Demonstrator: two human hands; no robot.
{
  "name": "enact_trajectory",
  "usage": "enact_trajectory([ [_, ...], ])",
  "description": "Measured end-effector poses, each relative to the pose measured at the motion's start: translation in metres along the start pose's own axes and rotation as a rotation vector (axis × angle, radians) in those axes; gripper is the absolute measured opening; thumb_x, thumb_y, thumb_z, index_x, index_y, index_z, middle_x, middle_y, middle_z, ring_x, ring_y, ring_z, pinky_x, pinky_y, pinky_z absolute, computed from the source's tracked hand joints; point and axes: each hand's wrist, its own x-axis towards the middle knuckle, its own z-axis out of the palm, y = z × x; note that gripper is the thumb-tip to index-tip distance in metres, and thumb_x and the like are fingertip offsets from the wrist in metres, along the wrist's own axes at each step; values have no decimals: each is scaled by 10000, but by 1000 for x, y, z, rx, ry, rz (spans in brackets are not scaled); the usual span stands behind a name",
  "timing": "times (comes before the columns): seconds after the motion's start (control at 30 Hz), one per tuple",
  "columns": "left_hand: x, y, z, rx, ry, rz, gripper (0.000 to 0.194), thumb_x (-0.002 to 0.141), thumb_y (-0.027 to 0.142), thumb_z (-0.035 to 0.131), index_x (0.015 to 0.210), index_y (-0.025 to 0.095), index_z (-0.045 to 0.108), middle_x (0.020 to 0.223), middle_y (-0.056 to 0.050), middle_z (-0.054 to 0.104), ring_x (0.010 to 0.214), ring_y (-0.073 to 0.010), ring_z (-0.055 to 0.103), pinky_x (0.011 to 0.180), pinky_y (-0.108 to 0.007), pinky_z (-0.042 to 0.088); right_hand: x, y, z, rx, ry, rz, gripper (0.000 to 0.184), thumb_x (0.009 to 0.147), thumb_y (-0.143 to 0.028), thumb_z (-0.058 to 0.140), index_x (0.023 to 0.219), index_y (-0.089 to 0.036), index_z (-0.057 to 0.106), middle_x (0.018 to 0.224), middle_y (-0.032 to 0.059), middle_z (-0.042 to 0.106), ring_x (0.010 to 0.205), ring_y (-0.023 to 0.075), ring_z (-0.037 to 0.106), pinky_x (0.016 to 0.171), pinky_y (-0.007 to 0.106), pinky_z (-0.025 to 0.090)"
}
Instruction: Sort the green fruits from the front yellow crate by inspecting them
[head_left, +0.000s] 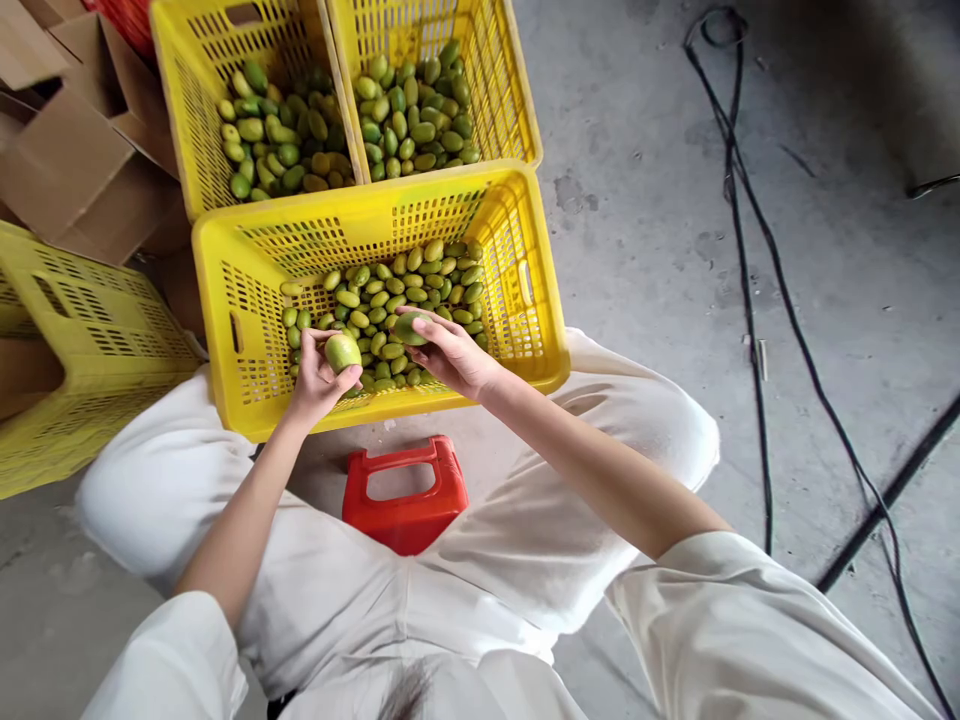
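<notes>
My left hand (pixel 324 378) is closed around a pale green oval fruit (pixel 343 351), held above the near side of a yellow crate (pixel 292 228). In my right hand (pixel 450 352) is a darker green oval fruit (pixel 411 328), gripped between thumb and fingers. Both hands are over the crate, a short way apart. Below them many loose green and yellowish fruits (pixel 382 300) cover the crate's floor. The exact kind of fruit cannot be told.
Behind stand two more yellow crates (pixel 529 120) holding similar fruit. Another yellow crate (pixel 112 310) and cardboard boxes (pixel 67 165) are at the left. A red plastic stool (pixel 405 515) sits between my legs. Black cables (pixel 780 270) lie on the concrete floor at right.
</notes>
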Motion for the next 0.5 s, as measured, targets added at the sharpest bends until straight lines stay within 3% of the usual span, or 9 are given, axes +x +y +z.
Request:
enact_trajectory([
  [0.1, 2, 2, 3, 24, -44, 39, 622, 777, 480, 907, 1239, 261, 553, 1193, -105, 728, 942, -228, 779, 787, -402, 695, -1, -1, 0, -7, -20, 24, 594, 648, -561, 976, 1099, -242, 755, 1025, 30, 719, 883, 170, 638, 750, 284, 583],
  [0.2, 5, 4, 4, 57, -63, 67, 744, 739, 512, 936, 1338, 252, 577, 1379, -158, 689, 1060, -285, 787, 820, -386, 687, 0, 1, -1, -27, -20, 25, 664, 575, -548, 1017, 1090, -234, 741, 1080, 49, 732, 943, 198, 670, 775, 302, 584],
  [0.33, 7, 2, 4, 78, -32, 61, 833, 694, 514, 972, 1374, 246, 573, 1308, -141, 730, 1089, -276, 776, 808, -339, 677, 1, 4, 0, -44, -39, 24, 719, 492, -540, 1050, 1051, -220, 729, 1039, 40, 730, 946, 193, 669, 762, 287, 564],
  [0.5, 5, -5, 2, -5, 65, 48, 714, 675, 469, 992, 1223, 278, 576, 1161, -79, 759, 992, -215, 773, 819, -332, 668, -1, 2, 2, -16, 1, 18, 720, 485, -461, 1059, 1062, -256, 681, 1009, 5, 706, 940, 188, 692, 829, 312, 590],
])
